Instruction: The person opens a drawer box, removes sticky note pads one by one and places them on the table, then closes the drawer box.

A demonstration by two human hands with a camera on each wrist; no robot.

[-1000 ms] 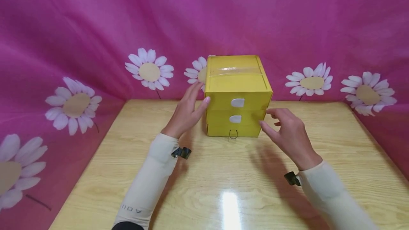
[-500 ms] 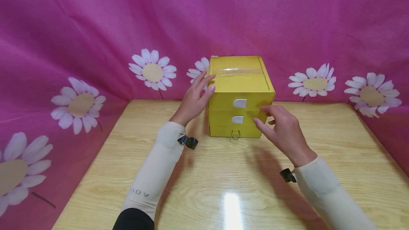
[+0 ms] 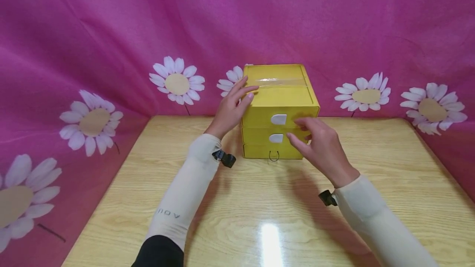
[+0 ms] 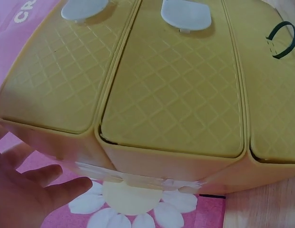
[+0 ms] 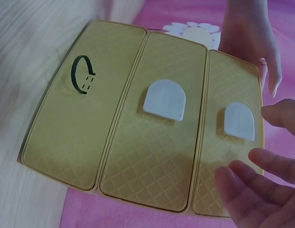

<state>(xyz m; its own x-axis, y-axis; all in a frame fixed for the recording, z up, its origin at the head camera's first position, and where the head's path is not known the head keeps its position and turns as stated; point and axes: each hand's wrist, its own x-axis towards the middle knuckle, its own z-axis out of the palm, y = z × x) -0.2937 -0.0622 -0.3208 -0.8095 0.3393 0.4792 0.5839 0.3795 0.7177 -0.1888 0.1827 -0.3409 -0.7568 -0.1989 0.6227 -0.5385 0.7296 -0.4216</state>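
Observation:
A yellow chest of three stacked drawers stands on the table with its fronts toward me. White tab handles sit on the top drawer and the middle drawer; a dark loop hangs on the bottom one. My left hand is at the chest's upper left edge, fingers spread and reaching over the top; contact is unclear. In front of the right half hovers my right hand, fingers loosely bent and holding nothing. In the right wrist view its fingers are near the top drawer's tab.
Clear tape runs across the chest's top. Behind it hangs a pink cloth with white daisies, which also covers both sides. The wooden table extends toward me. Both wrists wear small dark cameras.
My left hand has moved up and right, from the chest's left side to its upper left edge. My right hand has shifted left, from the right side across the front.

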